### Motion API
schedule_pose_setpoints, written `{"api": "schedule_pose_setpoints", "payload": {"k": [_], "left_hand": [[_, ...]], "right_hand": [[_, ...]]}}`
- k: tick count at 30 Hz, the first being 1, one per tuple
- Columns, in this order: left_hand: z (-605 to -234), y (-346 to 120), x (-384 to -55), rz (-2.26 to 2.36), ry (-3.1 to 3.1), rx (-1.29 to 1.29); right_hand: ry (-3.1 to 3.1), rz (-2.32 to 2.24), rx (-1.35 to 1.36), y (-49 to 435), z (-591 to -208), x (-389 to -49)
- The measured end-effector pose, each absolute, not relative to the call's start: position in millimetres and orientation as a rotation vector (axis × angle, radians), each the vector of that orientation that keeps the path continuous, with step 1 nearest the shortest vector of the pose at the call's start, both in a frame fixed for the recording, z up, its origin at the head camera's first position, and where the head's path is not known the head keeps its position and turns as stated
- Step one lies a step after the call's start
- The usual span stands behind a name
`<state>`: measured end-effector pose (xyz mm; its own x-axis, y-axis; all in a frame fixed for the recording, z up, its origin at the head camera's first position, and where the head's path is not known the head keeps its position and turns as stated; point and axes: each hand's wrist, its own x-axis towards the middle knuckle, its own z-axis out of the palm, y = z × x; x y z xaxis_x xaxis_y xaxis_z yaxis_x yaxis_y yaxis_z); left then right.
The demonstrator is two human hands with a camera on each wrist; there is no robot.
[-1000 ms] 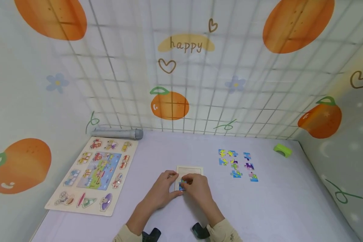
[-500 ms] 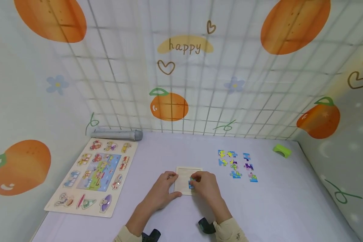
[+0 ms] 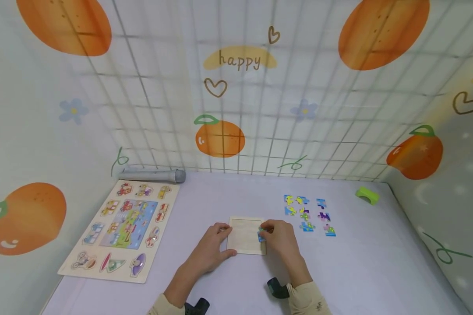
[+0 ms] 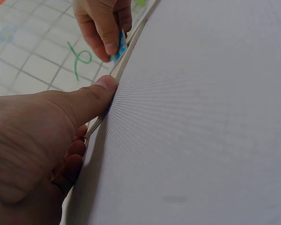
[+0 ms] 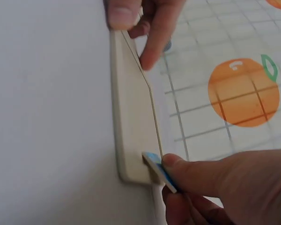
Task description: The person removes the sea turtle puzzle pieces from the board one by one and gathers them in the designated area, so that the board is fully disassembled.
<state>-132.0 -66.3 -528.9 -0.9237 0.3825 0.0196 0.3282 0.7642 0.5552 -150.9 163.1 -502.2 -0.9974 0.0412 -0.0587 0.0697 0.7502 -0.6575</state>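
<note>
A small wooden puzzle tray with a raised rim lies on the white table, its inside bare wood. My left hand grips the tray's left side, the thumb at the near edge. Between right thumb and fingers I pinch a blue jigsaw piece, held at the right side of the tray by my right hand. The right wrist view shows this jigsaw piece tilted, its lower part close over the tray's corner. Part of it is hidden by the fingers.
Several loose jigsaw pieces lie in rows to the right. A bright green arched block sits farther right. At left lies a large picture puzzle board, with a grey cylinder behind it. Printed cloth covers the walls.
My right hand has carried the blue piece rightward across the tray, from its left part to its right side. The left hand has kept its place.
</note>
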Motion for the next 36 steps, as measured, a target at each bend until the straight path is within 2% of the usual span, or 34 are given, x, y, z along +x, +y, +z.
{"api": "schedule_pose_setpoints", "payload": {"k": [15,36], "left_hand": [[-528,-67,-131,0.897,2.865,0.577],[-527,-66,-131,0.925,2.851,0.556]], "right_hand": [[2.827,-1.093,0.270,195,-504,-157],[2.830,-1.049,0.408,214,-503,-160]]}}
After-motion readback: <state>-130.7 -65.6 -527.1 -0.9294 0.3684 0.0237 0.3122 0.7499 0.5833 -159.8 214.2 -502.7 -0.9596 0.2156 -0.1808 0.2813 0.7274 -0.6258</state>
